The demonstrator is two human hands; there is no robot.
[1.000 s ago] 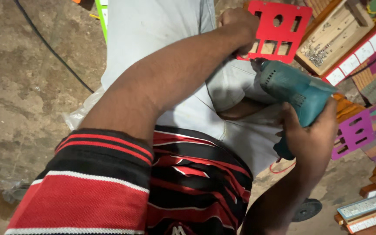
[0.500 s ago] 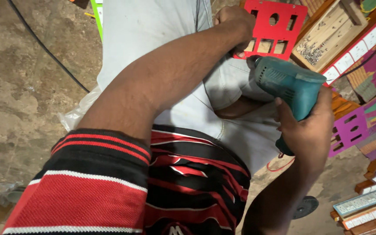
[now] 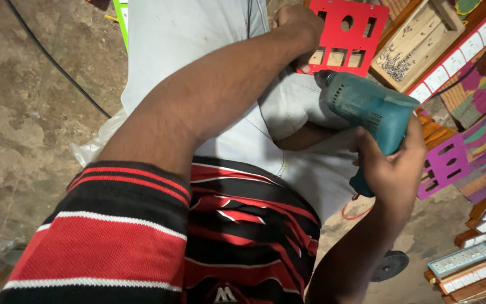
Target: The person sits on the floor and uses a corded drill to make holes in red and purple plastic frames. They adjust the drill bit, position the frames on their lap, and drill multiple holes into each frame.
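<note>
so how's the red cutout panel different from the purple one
The red panel is held up by the left hand, with the tip of the teal drill close to its lower edge; the purple panel lies off to the side, untouched. The red one shows a round hole among its openings; the purple one shows only rectangular slots. Both are flat, brightly coloured panels with cutouts. The right hand grips the drill.

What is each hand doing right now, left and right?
Left hand: closed, gripping the red cut-out panel at its edge.
Right hand: closed around the teal power drill.
</note>
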